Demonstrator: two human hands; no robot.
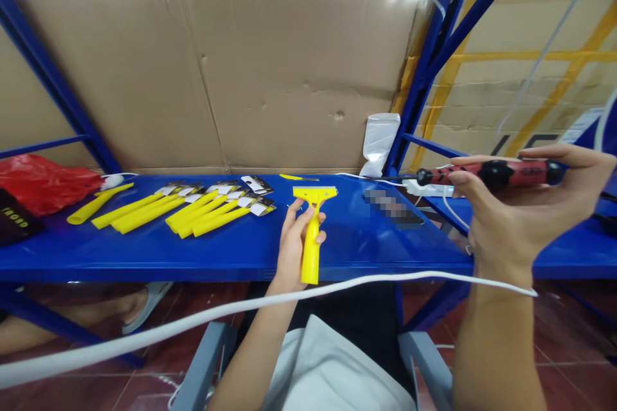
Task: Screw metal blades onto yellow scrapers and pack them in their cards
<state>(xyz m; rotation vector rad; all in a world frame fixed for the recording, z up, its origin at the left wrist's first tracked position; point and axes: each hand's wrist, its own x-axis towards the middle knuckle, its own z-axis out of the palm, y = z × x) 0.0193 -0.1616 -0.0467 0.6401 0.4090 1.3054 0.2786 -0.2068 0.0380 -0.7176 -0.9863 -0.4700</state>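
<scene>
My left hand [290, 247] is closed round the neck of a yellow scraper [311, 250], held upright over the front of the blue table. Its wide head is at the top, with a screw showing near the right end. Off to the right, my right hand [520, 212] grips a red and black screwdriver [491, 174] lying level, its thin shaft pointing left. The screwdriver's tip is apart from the scraper. Several yellow scrapers [193, 215] with black and white labels on their heads lie in a row on the left of the table.
A red plastic bag [45, 183] and a black box [17, 218] sit at the far left. A white plastic bag [380, 141] leans by the rack post [429, 70]. A yellow-handled tool [292, 177] lies at the back. A white cable [193, 321] crosses in front.
</scene>
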